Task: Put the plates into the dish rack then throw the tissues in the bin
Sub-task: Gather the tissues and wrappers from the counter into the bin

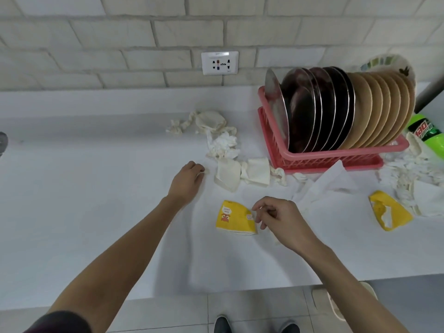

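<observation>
A pink dish rack [312, 159] stands at the back right of the white counter, filled with several dark steel plates [312, 111] and several tan plates [379, 109] on edge. Crumpled white tissues [223, 145] lie scattered left of the rack, and more tissues [413, 179] lie to its right. My left hand [186, 181] rests on the counter with its fingers curled on a small scrap of tissue. My right hand [278, 217] hovers with loosely curled fingers at the right edge of a yellow tissue pack [234, 218], and a tissue seems pinched under it.
A second, torn yellow tissue pack [389, 210] lies at the right. A green bottle [427, 133] lies beside the rack. A wall socket [219, 62] sits on the brick wall. A pale bin rim [322, 299] shows below the counter edge, near my shoes [222, 324].
</observation>
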